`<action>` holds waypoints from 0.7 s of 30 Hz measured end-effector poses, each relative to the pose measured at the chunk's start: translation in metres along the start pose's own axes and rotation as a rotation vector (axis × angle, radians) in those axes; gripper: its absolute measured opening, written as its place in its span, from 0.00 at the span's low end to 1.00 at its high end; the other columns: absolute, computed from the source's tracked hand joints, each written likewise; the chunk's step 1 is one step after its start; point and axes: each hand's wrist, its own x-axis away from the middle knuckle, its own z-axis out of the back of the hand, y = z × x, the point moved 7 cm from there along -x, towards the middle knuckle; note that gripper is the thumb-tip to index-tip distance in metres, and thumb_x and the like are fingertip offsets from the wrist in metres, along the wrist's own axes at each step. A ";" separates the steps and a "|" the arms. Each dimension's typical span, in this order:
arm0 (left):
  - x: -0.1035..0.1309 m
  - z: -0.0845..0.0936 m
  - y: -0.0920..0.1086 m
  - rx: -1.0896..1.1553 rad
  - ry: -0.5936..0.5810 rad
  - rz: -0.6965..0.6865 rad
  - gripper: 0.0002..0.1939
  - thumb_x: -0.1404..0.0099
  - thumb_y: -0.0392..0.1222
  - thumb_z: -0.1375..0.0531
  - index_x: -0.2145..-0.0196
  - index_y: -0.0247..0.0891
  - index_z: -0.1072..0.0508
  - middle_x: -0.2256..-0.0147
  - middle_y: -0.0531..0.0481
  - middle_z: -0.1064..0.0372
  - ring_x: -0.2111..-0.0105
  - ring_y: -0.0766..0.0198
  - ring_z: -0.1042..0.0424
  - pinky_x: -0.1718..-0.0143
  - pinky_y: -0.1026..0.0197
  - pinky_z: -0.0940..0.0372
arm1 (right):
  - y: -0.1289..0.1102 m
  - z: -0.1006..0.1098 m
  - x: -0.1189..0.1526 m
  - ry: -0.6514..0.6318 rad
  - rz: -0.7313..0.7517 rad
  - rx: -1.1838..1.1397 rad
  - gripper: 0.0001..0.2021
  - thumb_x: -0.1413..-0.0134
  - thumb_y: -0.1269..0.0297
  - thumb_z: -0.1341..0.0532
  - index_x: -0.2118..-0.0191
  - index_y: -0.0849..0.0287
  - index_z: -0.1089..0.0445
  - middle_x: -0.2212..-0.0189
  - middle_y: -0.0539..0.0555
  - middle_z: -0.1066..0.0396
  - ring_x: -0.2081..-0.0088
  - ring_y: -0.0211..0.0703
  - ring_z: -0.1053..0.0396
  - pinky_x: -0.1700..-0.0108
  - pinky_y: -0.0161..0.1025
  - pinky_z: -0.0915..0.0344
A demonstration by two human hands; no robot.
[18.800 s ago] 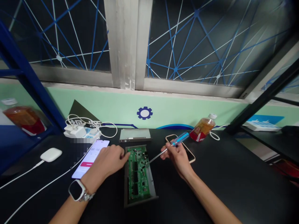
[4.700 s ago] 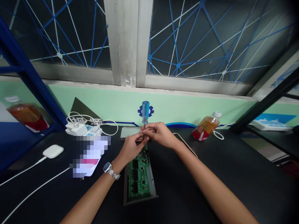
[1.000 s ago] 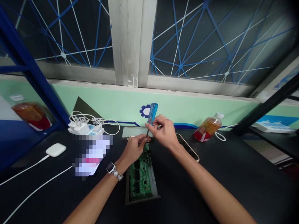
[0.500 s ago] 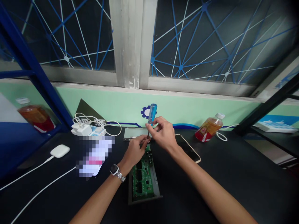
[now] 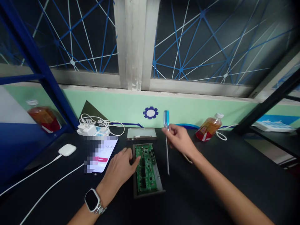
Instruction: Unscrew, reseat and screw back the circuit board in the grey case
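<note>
A green circuit board (image 5: 146, 170) lies in a grey metal housing (image 5: 150, 195) on the dark table. At its left edge rests my left hand (image 5: 123, 164), thumb reaching over the board and the other fingers curled by the housing's side; what they grip, if anything, is hidden. My right hand (image 5: 179, 139) is closed around a screwdriver with a blue clear handle (image 5: 166, 118). The screwdriver's long shaft points down, to the right of the housing and apart from it.
Behind the housing lies a flat grey panel (image 5: 141, 133). A lit phone (image 5: 104, 156), white charger case (image 5: 67, 150), power strip (image 5: 101, 131) and cables are at left. A drink bottle (image 5: 208, 128) stands at right. Another phone is mostly behind my right hand.
My hands have moved apart. The right hand has carried the screwdriver right, away from the board's far end; the left has come nearer to the board's left edge. The view has shifted slightly.
</note>
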 end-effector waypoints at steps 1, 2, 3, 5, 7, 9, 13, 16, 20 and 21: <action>0.004 -0.004 -0.003 -0.040 -0.040 0.019 0.16 0.33 0.51 0.45 0.74 0.40 0.36 0.73 0.47 0.33 0.75 0.57 0.31 0.75 0.59 0.46 | 0.011 -0.004 0.008 -0.048 -0.033 0.114 0.19 0.38 0.50 0.46 0.75 0.55 0.45 0.86 0.46 0.38 0.84 0.39 0.36 0.77 0.35 0.44; 0.006 -0.007 -0.005 -0.070 -0.069 0.031 0.17 0.33 0.52 0.46 0.76 0.41 0.36 0.74 0.47 0.32 0.76 0.56 0.31 0.76 0.59 0.48 | 0.022 -0.007 0.016 -0.071 -0.058 0.237 0.19 0.39 0.51 0.45 0.77 0.55 0.45 0.85 0.47 0.38 0.82 0.39 0.36 0.77 0.35 0.46; 0.006 -0.010 -0.006 -0.092 -0.083 0.038 0.18 0.33 0.53 0.46 0.77 0.41 0.36 0.75 0.46 0.32 0.76 0.55 0.30 0.77 0.59 0.49 | 0.032 -0.010 0.024 -0.089 -0.082 0.354 0.19 0.40 0.52 0.44 0.78 0.56 0.44 0.84 0.48 0.37 0.80 0.40 0.35 0.76 0.35 0.47; 0.002 -0.015 -0.006 -0.118 -0.088 0.034 0.20 0.32 0.53 0.47 0.78 0.40 0.35 0.76 0.44 0.31 0.76 0.53 0.29 0.77 0.59 0.50 | 0.049 -0.018 0.036 -0.135 -0.143 0.544 0.18 0.42 0.54 0.43 0.79 0.56 0.41 0.81 0.50 0.33 0.77 0.42 0.33 0.75 0.36 0.50; -0.005 -0.019 -0.006 -0.129 -0.087 0.027 0.20 0.33 0.53 0.47 0.78 0.40 0.33 0.76 0.42 0.30 0.76 0.51 0.28 0.77 0.59 0.49 | 0.058 -0.025 0.043 -0.172 -0.174 0.667 0.17 0.41 0.54 0.44 0.78 0.57 0.37 0.79 0.53 0.29 0.74 0.45 0.29 0.74 0.36 0.51; -0.012 -0.023 -0.007 -0.128 -0.097 0.029 0.19 0.34 0.51 0.46 0.79 0.39 0.32 0.77 0.40 0.29 0.76 0.49 0.27 0.77 0.59 0.48 | 0.061 -0.032 0.046 -0.208 -0.189 0.741 0.17 0.41 0.52 0.45 0.75 0.56 0.33 0.76 0.55 0.26 0.71 0.48 0.27 0.73 0.37 0.51; -0.015 -0.026 -0.010 -0.134 -0.122 0.064 0.17 0.34 0.48 0.46 0.77 0.37 0.29 0.76 0.39 0.28 0.76 0.51 0.26 0.75 0.59 0.44 | 0.058 -0.039 0.048 -0.258 -0.180 0.823 0.17 0.40 0.51 0.45 0.71 0.57 0.28 0.72 0.58 0.24 0.67 0.52 0.25 0.71 0.39 0.46; -0.011 -0.023 -0.009 -0.133 -0.118 0.072 0.16 0.34 0.49 0.47 0.72 0.37 0.27 0.73 0.39 0.26 0.73 0.51 0.25 0.74 0.59 0.42 | 0.053 -0.038 0.046 -0.284 -0.150 0.876 0.20 0.42 0.46 0.44 0.72 0.58 0.28 0.72 0.60 0.24 0.67 0.53 0.25 0.68 0.40 0.43; -0.009 -0.021 -0.006 -0.121 -0.102 0.071 0.12 0.35 0.48 0.45 0.68 0.38 0.28 0.69 0.41 0.26 0.70 0.51 0.25 0.72 0.59 0.43 | 0.039 -0.033 0.023 -0.224 -0.097 0.907 0.27 0.45 0.37 0.46 0.66 0.59 0.29 0.71 0.62 0.27 0.66 0.57 0.28 0.66 0.44 0.41; -0.010 -0.021 -0.006 -0.119 -0.100 0.081 0.11 0.35 0.47 0.45 0.68 0.38 0.29 0.69 0.42 0.26 0.70 0.52 0.26 0.72 0.59 0.44 | 0.033 -0.036 0.013 -0.193 -0.037 0.881 0.25 0.43 0.40 0.46 0.62 0.60 0.30 0.68 0.62 0.27 0.63 0.56 0.29 0.63 0.44 0.41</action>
